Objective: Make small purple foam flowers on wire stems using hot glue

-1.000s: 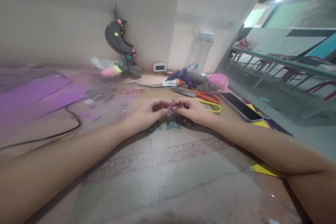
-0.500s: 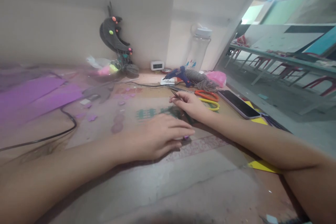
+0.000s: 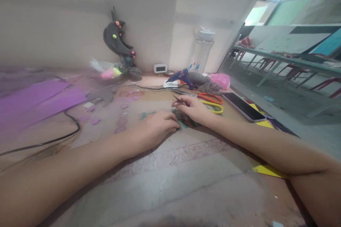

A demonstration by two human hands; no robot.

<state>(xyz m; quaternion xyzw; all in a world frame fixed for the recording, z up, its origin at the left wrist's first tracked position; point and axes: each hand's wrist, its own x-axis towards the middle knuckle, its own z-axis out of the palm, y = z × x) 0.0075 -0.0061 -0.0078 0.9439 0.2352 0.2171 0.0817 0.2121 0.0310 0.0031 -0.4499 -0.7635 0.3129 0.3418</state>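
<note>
In my right hand (image 3: 193,108) is a pair of thin dark tweezers (image 3: 177,98), pinched between the fingers with the tips pointing up and left. My left hand (image 3: 162,124) rests low over the table just left of it, fingers curled together; whatever they hold is hidden. Below my right hand a dark green patch (image 3: 183,120) shows on the table covering. Scissors with orange handles (image 3: 211,98) and a yellow-handled pair (image 3: 217,107) lie just beyond my right hand.
A blue glue gun (image 3: 183,77) stands by grey yarn (image 3: 206,83) and a clear bottle (image 3: 201,51). A phone (image 3: 243,107) lies at the right edge. Purple sheets (image 3: 45,103), a black cable (image 3: 76,124) and small purple cutouts (image 3: 95,121) are on the left. A dark crescent ornament (image 3: 115,40) stands behind.
My left hand has drawn back and up towards my right hand, its fingers curling in. The small purple piece beside its fingertips no longer shows. My right hand has barely moved.
</note>
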